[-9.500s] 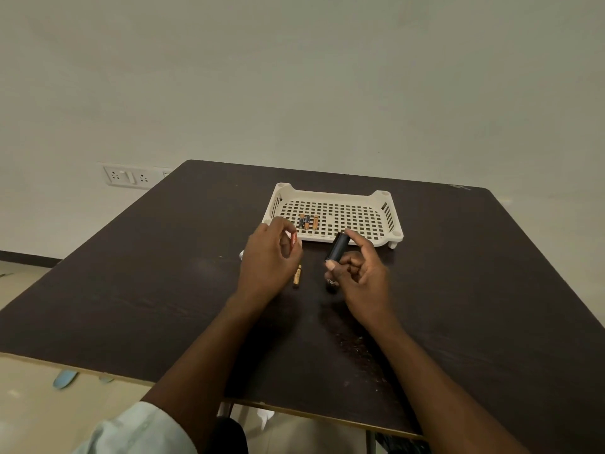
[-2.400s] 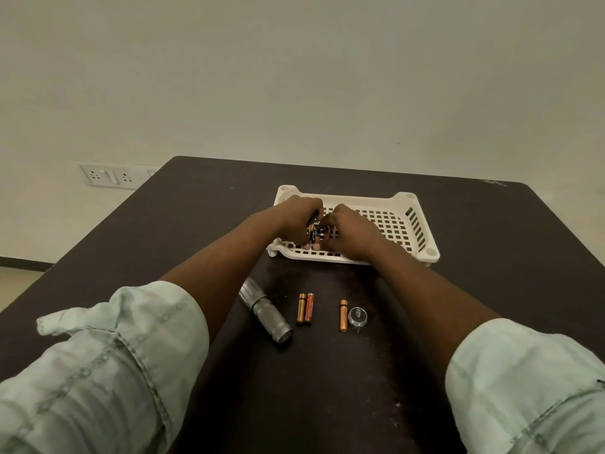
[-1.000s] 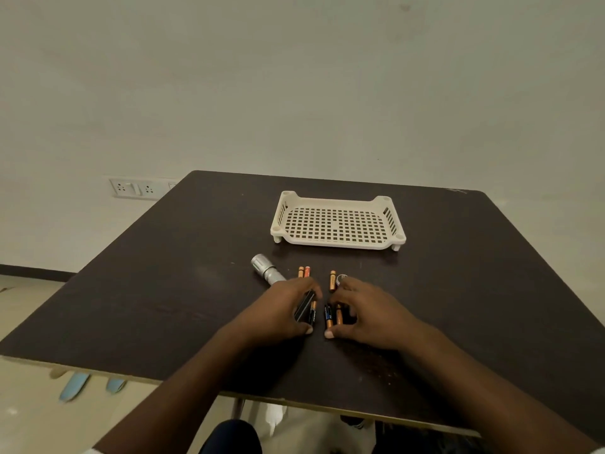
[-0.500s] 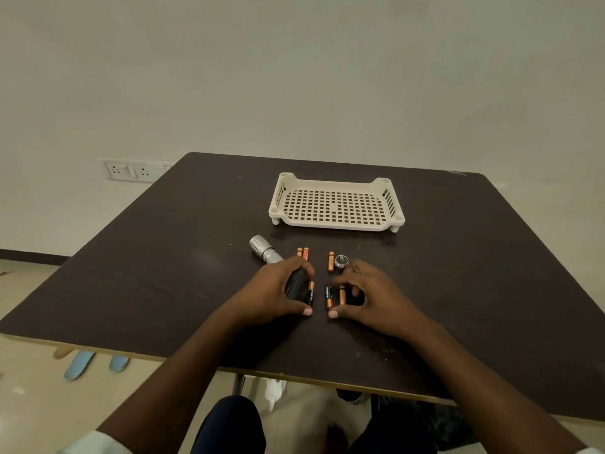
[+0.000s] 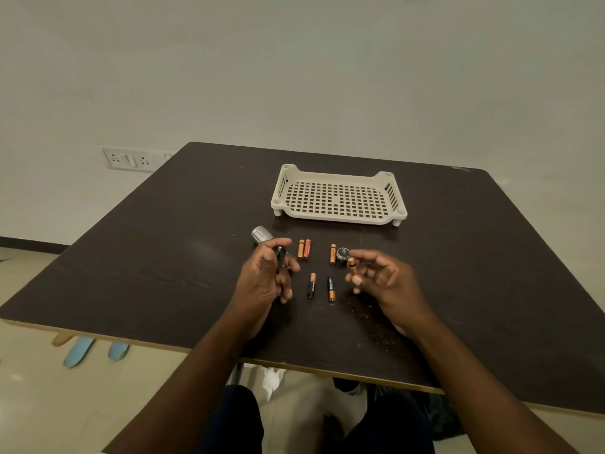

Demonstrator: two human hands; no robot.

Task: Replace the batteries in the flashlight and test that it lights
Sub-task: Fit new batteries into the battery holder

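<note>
Left hand (image 5: 263, 280), frame centre, curls around a dark battery holder (image 5: 280, 257); right hand (image 5: 383, 281) pinches one battery (image 5: 351, 265) between thumb and forefinger.

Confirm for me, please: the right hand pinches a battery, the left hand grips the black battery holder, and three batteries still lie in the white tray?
Not quite. The head view shows the white tray holding nothing; loose batteries lie on the table in front of it. The rest stands: the right hand pinches a battery, and the left hand grips the black battery holder.
</note>
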